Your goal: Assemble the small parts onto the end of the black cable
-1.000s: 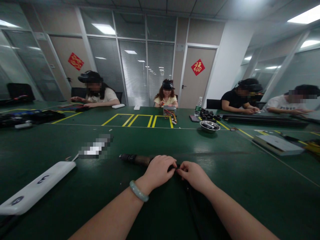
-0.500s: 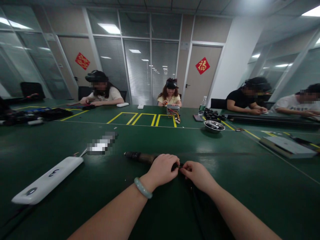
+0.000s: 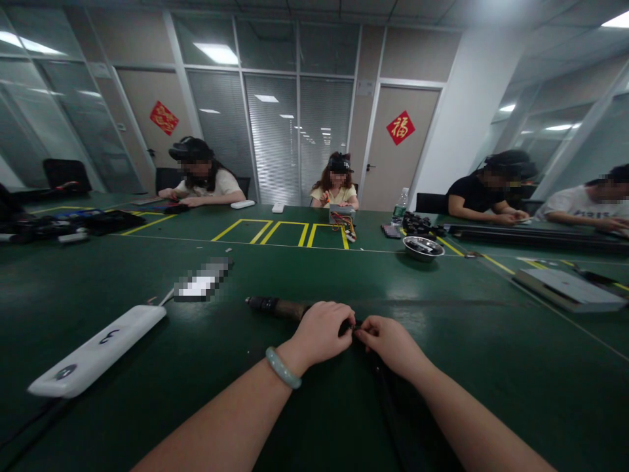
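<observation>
My left hand (image 3: 324,334), with a pale green bangle on its wrist, lies over a dark rod-like piece (image 3: 289,309). This piece has a brownish grip section and a narrow black tip pointing left. The left thumb and fingers are pinched together at its right end. Close beside them, nearly touching, my right hand (image 3: 386,341) is also pinched. Something small and dark sits between the two sets of fingertips, too small to make out. From under the right hand a long dark strip or tube (image 3: 386,400) runs toward the table's near edge.
On the green table (image 3: 147,262), a white power strip (image 3: 101,351) marked 3 lies left with its cord. Beyond it is a blurred-out flat object (image 3: 202,280). A metal bowl (image 3: 423,249), a bottle (image 3: 400,206) and a flat grey box (image 3: 570,288) stand right. Several people sit opposite.
The whole view has shifted very slightly. Both hands keep the same pinched pose at the same spot on the dark piece.
</observation>
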### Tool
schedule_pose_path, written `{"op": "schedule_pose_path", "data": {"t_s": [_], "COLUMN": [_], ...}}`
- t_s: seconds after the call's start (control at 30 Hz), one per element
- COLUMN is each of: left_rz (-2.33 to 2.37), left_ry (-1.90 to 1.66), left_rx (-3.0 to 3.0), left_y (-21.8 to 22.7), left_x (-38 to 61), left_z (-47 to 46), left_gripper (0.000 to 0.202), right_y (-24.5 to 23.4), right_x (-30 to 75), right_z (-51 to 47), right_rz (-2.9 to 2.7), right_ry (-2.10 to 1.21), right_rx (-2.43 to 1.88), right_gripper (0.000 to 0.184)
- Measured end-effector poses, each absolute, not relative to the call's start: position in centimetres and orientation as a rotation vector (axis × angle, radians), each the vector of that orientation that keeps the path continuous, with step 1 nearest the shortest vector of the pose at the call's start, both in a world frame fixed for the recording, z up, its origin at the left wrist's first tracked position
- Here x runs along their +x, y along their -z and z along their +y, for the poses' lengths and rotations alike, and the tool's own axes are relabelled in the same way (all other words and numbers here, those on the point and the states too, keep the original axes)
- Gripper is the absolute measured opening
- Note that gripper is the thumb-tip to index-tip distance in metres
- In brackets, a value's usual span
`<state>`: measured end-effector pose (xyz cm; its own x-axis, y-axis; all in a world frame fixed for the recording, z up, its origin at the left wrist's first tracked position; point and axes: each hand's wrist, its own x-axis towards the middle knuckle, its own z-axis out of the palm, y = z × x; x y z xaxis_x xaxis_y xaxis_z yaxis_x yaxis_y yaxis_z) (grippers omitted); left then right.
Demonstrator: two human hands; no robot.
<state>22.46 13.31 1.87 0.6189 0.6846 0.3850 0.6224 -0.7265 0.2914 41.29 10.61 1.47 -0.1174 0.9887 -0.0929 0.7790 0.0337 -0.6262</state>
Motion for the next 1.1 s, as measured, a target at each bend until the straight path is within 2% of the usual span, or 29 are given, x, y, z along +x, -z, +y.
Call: {"op": "schedule_pose_path", "data": {"t_s": [1.1], "left_rz": [1.073], "left_ry": [-0.745], "left_rx": [2.712], "left_y": [-1.75], "left_x": [22.59], "left_z": [13.49], "left_gripper": [0.007], "right_y": [-0.99], "right_x": [41.55], "right_z": [10.74], "right_rz": [-1.946], "right_ry": [-0.784], "right_rx": [-1.773], "right_gripper": [0.022]}}
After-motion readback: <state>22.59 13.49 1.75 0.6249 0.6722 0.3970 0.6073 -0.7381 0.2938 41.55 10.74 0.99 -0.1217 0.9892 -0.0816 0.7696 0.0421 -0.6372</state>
